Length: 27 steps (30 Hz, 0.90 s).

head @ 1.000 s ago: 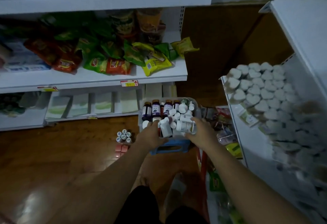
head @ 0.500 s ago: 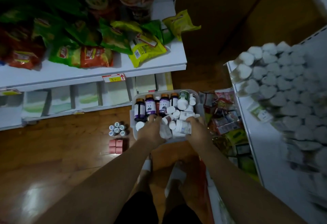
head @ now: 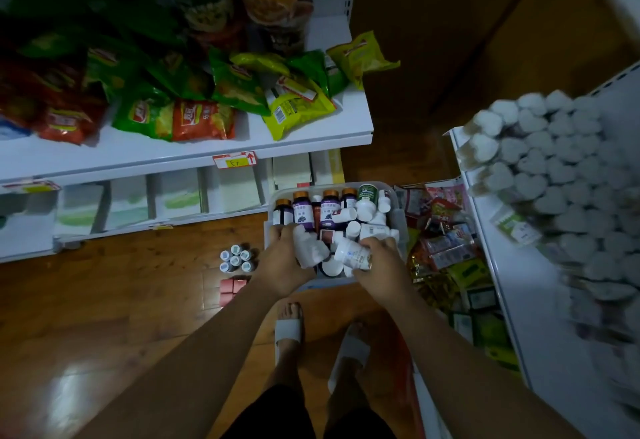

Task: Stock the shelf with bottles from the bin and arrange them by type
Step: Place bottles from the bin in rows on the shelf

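Fingers [head: 278,233] of the left hand [head: 282,265] and right hand [head: 381,267] curl over the near rim of the bin [head: 399,216], packed with bottles [head: 303,211], low between the shelves. Carrying it level should prevent spills.

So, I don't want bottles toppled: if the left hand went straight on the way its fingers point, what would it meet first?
Probably the dark gold-capped bottle standing at the bin's left end, just beyond the left hand's fingertips; depth is hard to judge.
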Motion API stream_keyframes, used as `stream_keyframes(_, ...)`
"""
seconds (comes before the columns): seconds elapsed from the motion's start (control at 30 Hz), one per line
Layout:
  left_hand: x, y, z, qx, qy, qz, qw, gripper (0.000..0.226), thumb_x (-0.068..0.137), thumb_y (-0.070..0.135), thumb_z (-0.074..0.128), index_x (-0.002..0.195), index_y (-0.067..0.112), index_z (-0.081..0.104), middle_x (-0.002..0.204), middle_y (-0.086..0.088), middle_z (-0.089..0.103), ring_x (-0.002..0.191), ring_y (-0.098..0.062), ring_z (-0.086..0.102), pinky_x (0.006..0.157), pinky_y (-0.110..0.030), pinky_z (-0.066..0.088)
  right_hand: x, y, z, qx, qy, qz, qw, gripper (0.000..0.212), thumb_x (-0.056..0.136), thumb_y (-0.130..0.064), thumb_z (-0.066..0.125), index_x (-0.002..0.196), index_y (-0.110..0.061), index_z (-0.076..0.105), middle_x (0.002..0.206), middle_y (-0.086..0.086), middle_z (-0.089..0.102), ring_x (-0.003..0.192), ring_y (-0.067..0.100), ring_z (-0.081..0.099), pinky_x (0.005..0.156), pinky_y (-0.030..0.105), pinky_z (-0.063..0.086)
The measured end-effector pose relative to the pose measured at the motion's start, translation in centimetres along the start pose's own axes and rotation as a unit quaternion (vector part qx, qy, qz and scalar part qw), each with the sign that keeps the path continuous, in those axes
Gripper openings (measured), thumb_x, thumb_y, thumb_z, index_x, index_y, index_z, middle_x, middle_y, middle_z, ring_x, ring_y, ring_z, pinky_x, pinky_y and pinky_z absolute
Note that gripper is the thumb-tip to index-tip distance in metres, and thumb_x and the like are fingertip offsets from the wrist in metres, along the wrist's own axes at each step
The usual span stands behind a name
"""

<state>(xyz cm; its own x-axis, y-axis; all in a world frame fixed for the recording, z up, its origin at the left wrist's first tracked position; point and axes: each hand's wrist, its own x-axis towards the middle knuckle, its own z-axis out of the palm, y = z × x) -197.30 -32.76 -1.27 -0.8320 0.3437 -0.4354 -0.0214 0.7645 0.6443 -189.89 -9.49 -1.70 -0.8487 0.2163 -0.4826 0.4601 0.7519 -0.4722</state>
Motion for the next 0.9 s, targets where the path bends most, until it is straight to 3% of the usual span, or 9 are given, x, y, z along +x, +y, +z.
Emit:
stream_keyframes(0.17, -1.2, 2.4, -1.4, -0.21, 0.025, 0.0, 0.977, 0.093, 0.077, 0.007, 0.091, 0.152, 0.021, 0.037, 0.132, 0.006, 0.038, 0.114, -0.003, 0.056, 0.084, -0.005, 0.049, -0.7, 0.2, -0.3, 0.048, 0.017, 0.006, 0.999, 0.062, 0.075, -0.023, 0.085, 0.132, -0.027, 0.059, 0.122, 0.001, 0.044, 0.11, 0.027, 0.061, 0.099, 0.044, 0.054)
stream_keyframes(0.23, -1.5, 4.3, -2.6, -0.293, -0.004, 0.021, 0.956, 0.091, 0.079, -0.002, 0.087, 0.15, 0.028, 0.039, 0.135, 0.006, 0.049, 0.116, 0.002, 0.059, 0.088, -0.019, 0.058, -1.2, 0.0, -1.3, 0.094, 0.023, 0.009, 0.995, 0.062, 0.075, -0.022, 0.086, 0.131, -0.025, 0.062, 0.123, 0.002, 0.047, 0.11, 0.025, 0.061, 0.099, 0.043, 0.054)
stream_keyframes(0.3, -1.6, 6.5, -4.2, -0.374, -0.032, 0.018, 0.927, 0.093, 0.079, -0.009, 0.083, 0.147, 0.039, 0.042, 0.138, 0.0, 0.054, 0.124, -0.018, 0.062, 0.087, -0.047, 0.065, -1.8, -0.8, -3.1, 0.163, 0.04, 0.012, 0.986, 0.062, 0.074, -0.03, 0.089, 0.13, -0.03, 0.064, 0.125, 0.002, 0.051, 0.107, 0.02, 0.063, 0.094, 0.042, 0.058)
stream_keyframes(0.37, -1.6, 9.0, -6.2, -0.449, -0.063, 0.015, 0.891, 0.092, 0.081, -0.017, 0.077, 0.146, 0.04, 0.045, 0.139, -0.011, 0.055, 0.126, -0.035, 0.062, 0.092, -0.057, 0.061, -2.8, -2.2, -6.2, 0.231, 0.065, 0.006, 0.971, 0.06, 0.074, -0.034, 0.091, 0.127, -0.038, 0.065, 0.127, 0.002, 0.053, 0.106, 0.015, 0.065, 0.086, 0.033, 0.061)
stream_keyframes(0.47, -1.9, 13.3, -10.0, -0.515, -0.113, 0.045, 0.849, 0.079, 0.087, -0.01, 0.074, 0.149, 0.032, 0.048, 0.134, -0.023, 0.061, 0.119, -0.041, 0.064, 0.095, -0.056, 0.054, -5.9, -5.9, -12.7, 0.324, 0.094, -0.032, 0.941, 0.061, 0.079, -0.03, 0.091, 0.132, -0.042, 0.063, 0.135, -0.003, 0.057, 0.113, 0.01, 0.065, 0.087, 0.03, 0.061)
stream_keyframes(0.6, -3.8, 20.0, -15.1, -0.529, -0.132, 0.091, 0.833, 0.05, 0.106, 0.016, 0.056, 0.152, 0.032, 0.049, 0.136, -0.002, 0.07, 0.127, -0.025, 0.066, 0.1, -0.052, 0.055, -10.6, -10.5, -20.6, 0.427, 0.168, -0.092, 0.884, 0.081, 0.077, -0.007, 0.09, 0.142, -0.037, 0.052, 0.129, -0.005, 0.065, 0.114, 0.008, 0.068, 0.087, 0.029, 0.061)
stream_keyframes(0.7, -5.7, 24.1, -17.7, -0.541, -0.156, 0.11, 0.819, 0.049, 0.104, 0.023, 0.054, 0.152, 0.017, 0.048, 0.142, -0.009, 0.067, 0.132, -0.033, 0.063, 0.107, -0.062, 0.05, -13.2, -12.6, -24.4, 0.495, 0.204, -0.123, 0.836, 0.083, 0.079, 0.005, 0.084, 0.145, -0.03, 0.05, 0.131, 0.001, 0.068, 0.118, 0.02, 0.07, 0.094, 0.044, 0.059)
stream_keyframes(0.77, -6.8, 26.0, -18.8, -0.545, -0.174, 0.121, 0.811, 0.05, 0.103, 0.028, 0.053, 0.148, 0.008, 0.049, 0.141, -0.01, 0.068, 0.131, -0.033, 0.064, 0.108, -0.06, 0.051, -14.9, -13.4, -26.0, 0.542, 0.22, -0.137, 0.8, 0.081, 0.078, 0.011, 0.08, 0.144, -0.026, 0.052, 0.134, 0.007, 0.067, 0.12, 0.028, 0.068, 0.098, 0.054, 0.057)
stream_keyframes(0.9, -8.5, 28.7, -19.6, -0.563, -0.222, 0.12, 0.787, 0.048, 0.102, 0.034, 0.052, 0.142, 0.007, 0.056, 0.138, -0.016, 0.068, 0.129, -0.034, 0.065, 0.1, -0.053, 0.056, -18.7, -14.3, -27.5, 0.562, 0.264, -0.165, 0.766, 0.074, 0.071, -0.006, 0.087, 0.139, -0.02, 0.06, 0.137, 0.013, 0.064, 0.124, 0.037, 0.065, 0.1, 0.059, 0.054)
